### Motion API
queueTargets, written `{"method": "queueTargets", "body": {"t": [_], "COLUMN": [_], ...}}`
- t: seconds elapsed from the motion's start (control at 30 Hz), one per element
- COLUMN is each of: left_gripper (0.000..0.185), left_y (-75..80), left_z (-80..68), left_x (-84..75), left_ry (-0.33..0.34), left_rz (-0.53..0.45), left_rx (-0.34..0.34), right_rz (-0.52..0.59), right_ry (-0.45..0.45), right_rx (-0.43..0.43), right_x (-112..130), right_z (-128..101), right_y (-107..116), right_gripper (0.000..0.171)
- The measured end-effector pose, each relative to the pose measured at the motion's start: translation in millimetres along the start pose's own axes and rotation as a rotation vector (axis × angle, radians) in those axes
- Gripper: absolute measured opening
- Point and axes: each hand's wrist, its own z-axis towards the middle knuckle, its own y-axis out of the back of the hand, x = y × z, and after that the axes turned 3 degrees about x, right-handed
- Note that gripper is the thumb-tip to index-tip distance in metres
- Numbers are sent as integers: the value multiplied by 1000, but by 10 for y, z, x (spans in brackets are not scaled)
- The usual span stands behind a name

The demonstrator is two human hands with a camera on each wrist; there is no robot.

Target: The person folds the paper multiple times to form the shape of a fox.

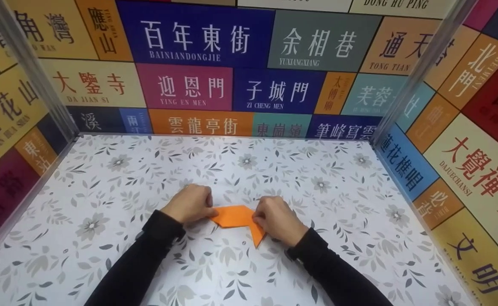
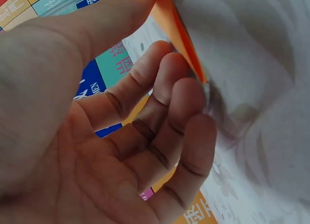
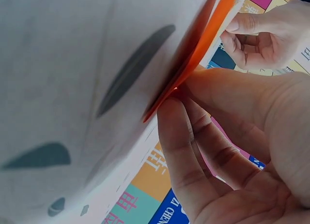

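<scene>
A folded piece of orange paper (image 1: 234,216) lies low over the middle of the table, with a pointed flap angled down toward me at its right end. My left hand (image 1: 191,204) pinches its left end; the left wrist view shows the thumb on the orange paper (image 2: 175,28) and the curled fingers (image 2: 169,71) along its edge. At the other end, my right hand (image 1: 280,219) grips the paper near the flap. In the right wrist view, thumb and fingers meet at the folded layers of the paper (image 3: 206,42). Part of each end is hidden behind the fingers.
A white cloth with grey flowers and leaves covers the table (image 1: 249,178). Upright panels with coloured blocks of lettering (image 1: 197,38) enclose the back and both sides. Transparent strips (image 1: 423,63) run along the corners.
</scene>
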Motion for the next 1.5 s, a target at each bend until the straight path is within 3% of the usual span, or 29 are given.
{"method": "queueTargets", "body": {"t": [0.2,0.5,0.8,1.23,1.5], "left_gripper": [32,43,20,13,9], "left_y": [-13,-103,-117,-64,-213], "left_z": [3,46,47,-101,-227], "left_x": [0,-55,-101,-342,-459], "left_ry": [5,-2,-111,-225,-305], "left_rz": [-34,-17,-36,48,91], "left_rx": [-9,-76,-136,-268,-335], "right_rz": [1,4,-5,14,19], "right_ry": [-6,-8,-9,3,26], "right_rx": [-6,0,-5,-5,-4], "right_x": [3,15,10,6,-4], "right_z": [-4,-9,-1,8,8], "right_y": [5,21,15,2,-3], "right_gripper": [9,8,8,9,10]}}
